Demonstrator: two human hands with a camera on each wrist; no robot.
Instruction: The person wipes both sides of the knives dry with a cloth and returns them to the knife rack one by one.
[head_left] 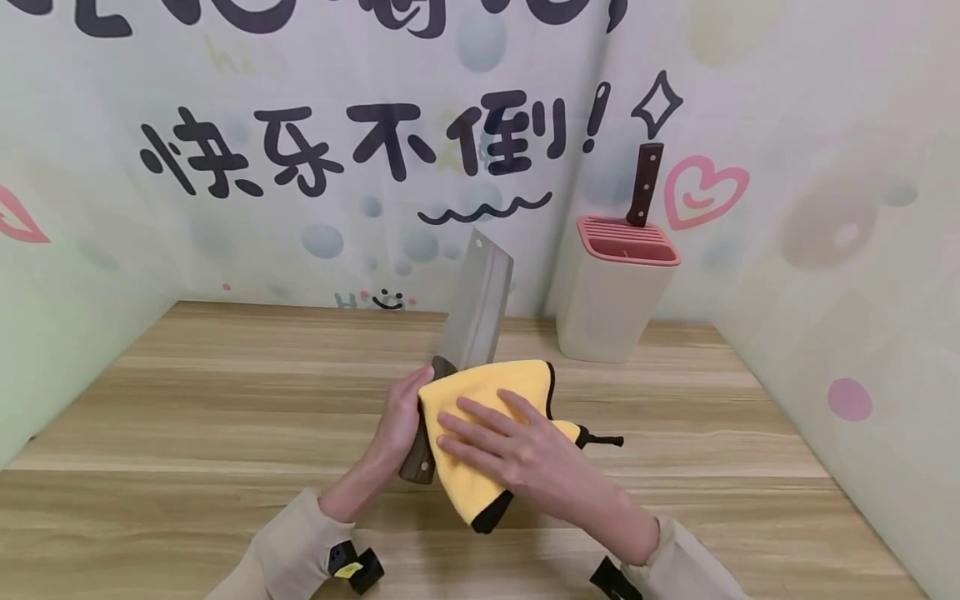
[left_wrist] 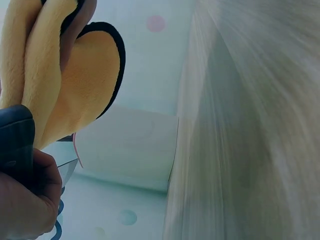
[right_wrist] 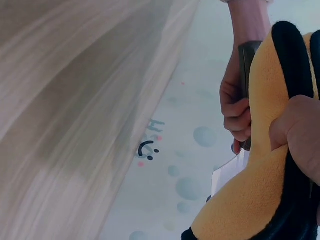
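Observation:
A cleaver (head_left: 480,296) with a broad metal blade and dark brown handle is raised above the table, its blade angled up and away. My left hand (head_left: 397,421) grips the handle, fingers curled round it in the right wrist view. A yellow towel (head_left: 480,383) with black edging lies against the handle and lower blade, covering part of both. Spread over the towel in the head view is my right hand (head_left: 536,454). Its thumb (right_wrist: 300,135) presses into the towel's folds from the other side, so the hand holds the cloth.
At the back right stands a white knife block (head_left: 611,308) with a pink slotted top. A second knife's brown handle (head_left: 645,185) sticks up from it. The wood-grain table (head_left: 247,383) meets printed walls at the back and sides.

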